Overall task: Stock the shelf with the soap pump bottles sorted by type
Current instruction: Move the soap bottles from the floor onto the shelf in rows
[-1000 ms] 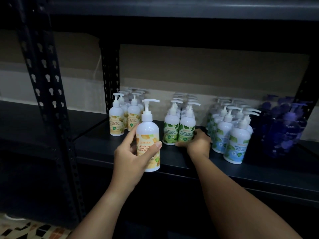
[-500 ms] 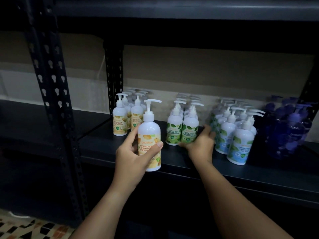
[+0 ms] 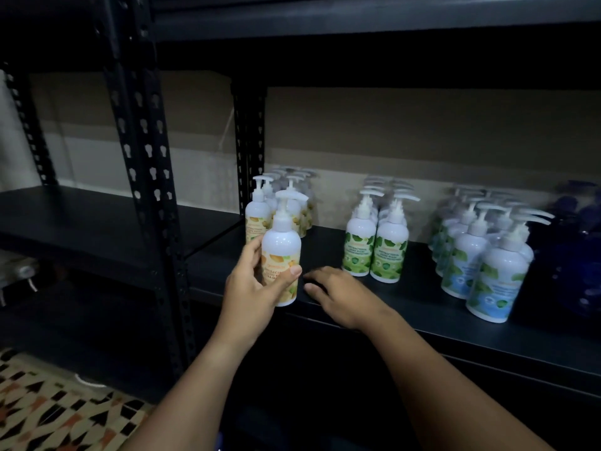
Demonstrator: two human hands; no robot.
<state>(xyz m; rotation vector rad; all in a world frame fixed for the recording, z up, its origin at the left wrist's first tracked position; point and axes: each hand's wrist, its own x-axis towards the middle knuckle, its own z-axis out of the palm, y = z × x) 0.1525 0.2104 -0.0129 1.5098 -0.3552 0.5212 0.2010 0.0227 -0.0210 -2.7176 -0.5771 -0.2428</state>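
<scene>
White plastic pump bottle with orange label [image 3: 281, 252] looks smooth, probably slippery; left hand [image 3: 250, 289] wraps its waist, good spot; right hand [image 3: 341, 296] lies flat and empty at 3 o'clock.

I took this for a stockroom or shop storage area. Black metal racking [image 3: 143, 164] with keyhole-slotted uprights carried dark shelf boards [image 3: 422, 323], and identical pump bottles stood on one in rows grouped by label: orange [image 3: 257, 216], green [image 3: 374, 245], blue-and-green [image 3: 487, 271] and dark blue [image 3: 575, 242]. Patterned tile flooring [image 3: 48, 415] showed below, in dim light.
</scene>
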